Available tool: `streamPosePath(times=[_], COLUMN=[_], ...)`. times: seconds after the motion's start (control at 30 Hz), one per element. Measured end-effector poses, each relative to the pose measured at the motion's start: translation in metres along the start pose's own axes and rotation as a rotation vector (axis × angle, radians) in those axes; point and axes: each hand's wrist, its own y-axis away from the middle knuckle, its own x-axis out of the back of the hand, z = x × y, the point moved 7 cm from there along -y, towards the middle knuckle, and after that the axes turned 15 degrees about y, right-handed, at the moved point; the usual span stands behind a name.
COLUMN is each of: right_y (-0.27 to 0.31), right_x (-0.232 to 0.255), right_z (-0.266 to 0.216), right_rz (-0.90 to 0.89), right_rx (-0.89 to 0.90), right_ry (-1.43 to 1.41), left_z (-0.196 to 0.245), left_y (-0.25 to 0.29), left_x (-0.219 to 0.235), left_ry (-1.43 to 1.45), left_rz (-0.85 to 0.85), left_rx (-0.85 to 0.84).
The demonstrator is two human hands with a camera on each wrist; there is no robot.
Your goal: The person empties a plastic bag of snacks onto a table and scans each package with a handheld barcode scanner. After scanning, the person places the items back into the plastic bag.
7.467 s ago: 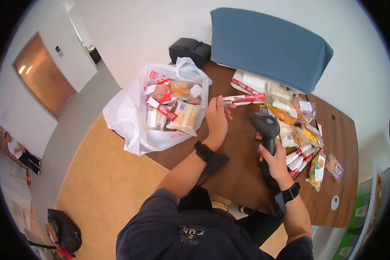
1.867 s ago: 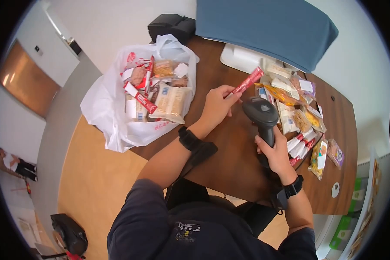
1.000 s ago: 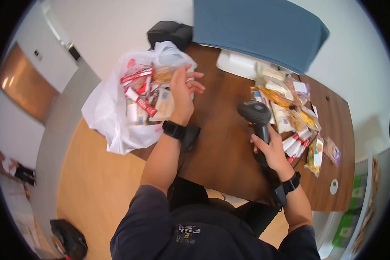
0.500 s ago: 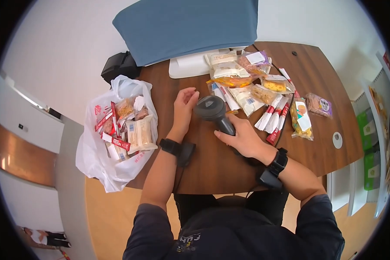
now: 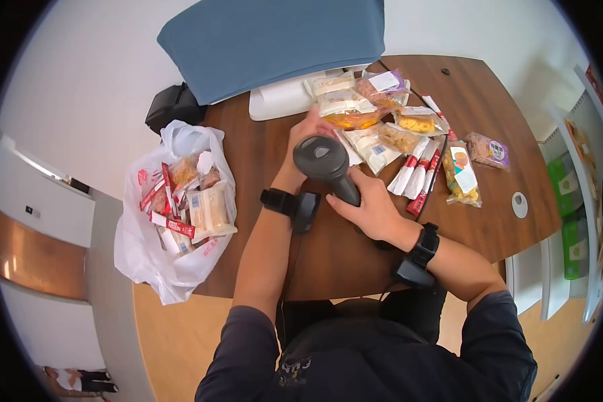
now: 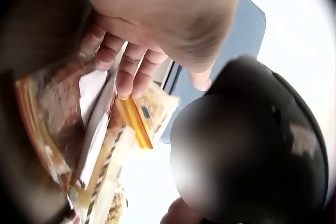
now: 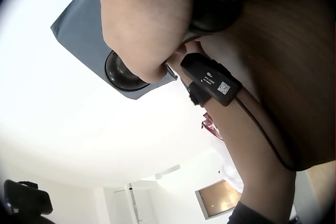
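The right hand (image 5: 374, 206) grips the handle of a black handheld scanner (image 5: 321, 158), its head facing up and left. Behind the scanner head, the left hand (image 5: 306, 141) reaches to the left edge of the pile of bagged snacks, beside an orange-edged packet (image 5: 355, 120). In the left wrist view, the left hand's fingers (image 6: 126, 74) hang loosely bent over the orange-striped packet (image 6: 137, 124); whether they touch it is unclear. Nothing is seen held in it. Red-and-white sticks (image 5: 419, 171) lie right of the scanner.
A white plastic bag (image 5: 137, 248) with several packets stands at the table's left. Behind are a blue cloth-covered object (image 5: 275, 47) and a black case (image 5: 174, 107). A yellow snack bag (image 5: 462, 175) and a purple-edged packet (image 5: 487, 151) lie right. A cable crosses the table (image 5: 509, 221).
The red stick left the left hand, which passed over the white bag and moved right to the snack pile. The right hand still holds the scanner. The head view has turned right.
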Motion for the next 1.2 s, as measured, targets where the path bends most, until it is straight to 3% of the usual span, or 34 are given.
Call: streamPosePath(times=[0.1,0.23,0.3,0.43,0.5,0.73,0.87,0.97,1.07,1.13,1.2], right_y=[-0.001,-0.002,-0.002,-0.002,-0.002,-0.003,-0.003,-0.003,-0.004,-0.004,-0.004], right_x=[-0.001,-0.002,-0.002,0.0,-0.001,0.001,0.0,-0.003,-0.004,-0.004,-0.005], right_z=[-0.001,-0.001,-0.001,-0.001,0.0,-0.003,-0.002,0.002,0.003,0.003,0.004], right_rz=[-0.054,-0.086,-0.071,-0.022,-0.036,-0.096,-0.102,-0.12,-0.137,-0.168,-0.171], right_rx=[-0.018,-0.015,0.002,0.012,0.009,-0.016,-0.018,-0.045,-0.065,-0.102,-0.091], right_ry=[0.007,0.026,0.033,0.037,0.016,0.07,0.058,-0.009,0.005,0.003,0.009], left_z=[0.0,0.006,0.019,0.029,0.033,0.052,0.062,0.067,0.068,0.06,0.054], left_y=[-0.004,0.004,0.011,0.023,0.027,0.073,0.097,0.102,0.099,0.097,0.093], left_x=[-0.007,0.002,0.014,0.034,0.047,0.081,0.091,0.1,0.107,0.1,0.108], left_ry=[-0.075,-0.06,-0.102,-0.048,-0.061,-0.49,-0.576,-0.46,-0.282,-0.003,0.025], left_rz=[-0.115,-0.072,0.05,0.098,0.05,0.134,0.138,0.129,0.182,0.183,0.19], left_rx=[-0.136,-0.156,-0.381,-0.46,-0.584,-0.613,-0.561,-0.614,-0.575,-0.458,-0.436])
